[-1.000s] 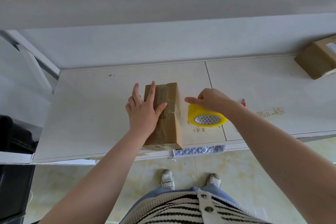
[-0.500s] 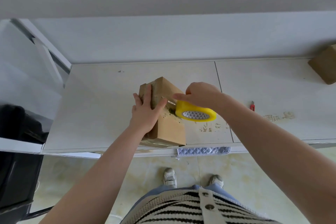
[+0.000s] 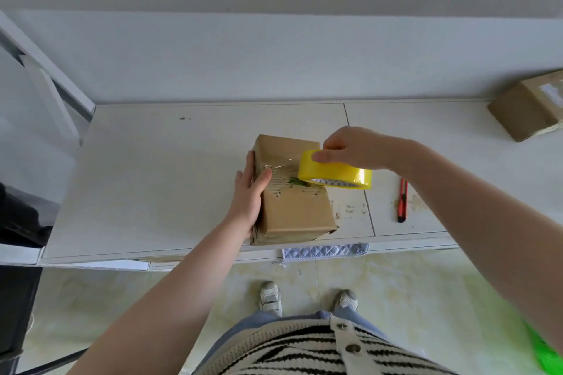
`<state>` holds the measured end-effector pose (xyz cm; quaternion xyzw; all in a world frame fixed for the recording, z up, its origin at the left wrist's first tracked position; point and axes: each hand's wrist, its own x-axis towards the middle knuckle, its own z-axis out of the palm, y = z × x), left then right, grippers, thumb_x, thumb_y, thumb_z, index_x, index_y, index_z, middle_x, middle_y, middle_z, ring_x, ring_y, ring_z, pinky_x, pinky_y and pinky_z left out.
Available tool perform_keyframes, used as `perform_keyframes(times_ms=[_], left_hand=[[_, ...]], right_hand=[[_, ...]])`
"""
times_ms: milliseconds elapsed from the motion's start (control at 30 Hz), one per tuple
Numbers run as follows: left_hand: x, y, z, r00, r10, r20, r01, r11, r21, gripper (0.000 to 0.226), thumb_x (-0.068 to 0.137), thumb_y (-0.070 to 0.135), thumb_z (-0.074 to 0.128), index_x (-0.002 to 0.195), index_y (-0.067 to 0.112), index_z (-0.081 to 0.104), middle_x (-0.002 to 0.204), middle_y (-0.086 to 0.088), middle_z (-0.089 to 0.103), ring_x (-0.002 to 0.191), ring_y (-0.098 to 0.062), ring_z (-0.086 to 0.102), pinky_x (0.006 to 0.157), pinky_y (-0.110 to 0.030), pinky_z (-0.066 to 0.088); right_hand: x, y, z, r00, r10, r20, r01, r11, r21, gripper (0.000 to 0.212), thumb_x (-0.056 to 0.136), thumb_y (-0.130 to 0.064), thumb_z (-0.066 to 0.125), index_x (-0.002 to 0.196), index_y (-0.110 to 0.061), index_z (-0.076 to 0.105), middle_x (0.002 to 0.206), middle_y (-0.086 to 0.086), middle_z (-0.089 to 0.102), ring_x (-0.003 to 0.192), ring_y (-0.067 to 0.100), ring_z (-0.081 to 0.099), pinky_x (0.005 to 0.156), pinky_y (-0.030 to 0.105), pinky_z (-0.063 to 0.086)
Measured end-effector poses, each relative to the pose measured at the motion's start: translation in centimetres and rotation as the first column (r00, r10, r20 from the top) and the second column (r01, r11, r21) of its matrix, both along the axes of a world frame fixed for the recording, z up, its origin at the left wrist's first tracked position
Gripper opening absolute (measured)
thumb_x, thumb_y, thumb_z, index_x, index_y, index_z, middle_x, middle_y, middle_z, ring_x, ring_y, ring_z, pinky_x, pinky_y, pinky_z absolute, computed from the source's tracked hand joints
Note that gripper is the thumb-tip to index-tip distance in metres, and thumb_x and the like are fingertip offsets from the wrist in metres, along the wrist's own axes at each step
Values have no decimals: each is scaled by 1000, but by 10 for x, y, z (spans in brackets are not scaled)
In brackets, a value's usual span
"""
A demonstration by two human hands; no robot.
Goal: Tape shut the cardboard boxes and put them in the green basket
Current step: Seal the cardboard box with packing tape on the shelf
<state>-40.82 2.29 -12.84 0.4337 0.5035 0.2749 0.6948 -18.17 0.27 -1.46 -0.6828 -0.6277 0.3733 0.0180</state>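
A brown cardboard box [image 3: 297,210] lies on the white table [image 3: 158,179], near its front edge. My left hand [image 3: 249,195] holds the box by its left side, with the thumb pressed on the top face. My right hand [image 3: 350,151] grips a yellow roll of tape [image 3: 335,172] just above the box's right edge. A clear strip of tape runs from the roll across the box top to my left thumb. A second cardboard box [image 3: 530,108] sits at the far right of the table. A bit of the green basket [image 3: 547,353] shows at the bottom right corner.
A red utility knife [image 3: 402,204] lies on the table right of the box. A quilted cloth [image 3: 326,251] hangs under the table's front edge. A white frame [image 3: 45,76] stands at the left, with dark objects [image 3: 21,222] below it.
The box has gone from tilted up on its edge to lying flat. My right hand has pulled the roll to the right, drawing a strip of tape across the box top.
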Motion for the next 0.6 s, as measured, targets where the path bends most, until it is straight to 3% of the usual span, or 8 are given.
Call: perform_keyframes(times_ms=[100, 233, 333, 467, 533, 600], left_hand=[[-9, 1, -10, 1000, -17, 1, 17, 997, 79, 70, 92, 43, 58, 152, 40, 23, 155, 3, 37, 141, -18, 38, 116, -47, 30], [-16, -2, -18, 990, -88, -109, 106, 979, 176, 59, 103, 24, 47, 155, 28, 20, 155, 3, 36, 142, -13, 36, 118, -36, 29], [-13, -5, -23, 983, -118, -141, 148, 964, 223, 54, 105, 20, 42, 155, 21, 23, 153, 6, 39, 140, -8, 37, 114, -22, 29], [-19, 1, -26, 977, -131, -169, 171, 952, 255, 53, 105, 16, 39, 155, 18, 22, 153, 11, 33, 142, -5, 31, 103, -2, 25], [-21, 1, -27, 972, -142, -185, 190, 942, 275, 53, 105, 17, 39, 155, 20, 21, 152, 14, 32, 142, -5, 30, 105, -3, 24], [-18, 0, -27, 964, -147, -224, 212, 930, 300, 55, 105, 17, 40, 156, 21, 20, 151, 11, 34, 143, -10, 31, 115, -17, 24]], right_hand=[[-10, 0, -8, 998, -61, 21, 59, 995, 77, 54, 93, -60, 47, 62, -16, 43, 61, 0, 41, 56, 16, 40, 57, 30, 31], [-30, 16, -6, 983, 25, 183, -47, 992, 116, 64, 87, -71, 46, 60, -13, 44, 55, 1, 41, 50, 18, 40, 53, 28, 31], [-32, 24, -5, 959, 18, 281, -51, 993, 111, 67, 82, -74, 50, 65, -10, 56, 55, 1, 49, 51, 17, 48, 55, 28, 37], [-23, 26, -2, 894, 67, 443, -109, 992, 71, 62, 80, -76, 51, 65, -17, 51, 62, -2, 54, 57, 13, 51, 53, 28, 34], [-15, 24, -3, 838, 96, 538, -111, 994, -4, 64, 79, -78, 51, 62, -17, 49, 59, -3, 52, 55, 13, 50, 53, 29, 35], [-7, 18, -11, 825, 86, 559, -65, 996, -58, 69, 77, -81, 49, 59, -15, 48, 55, -3, 50, 52, 14, 50, 52, 28, 35]])
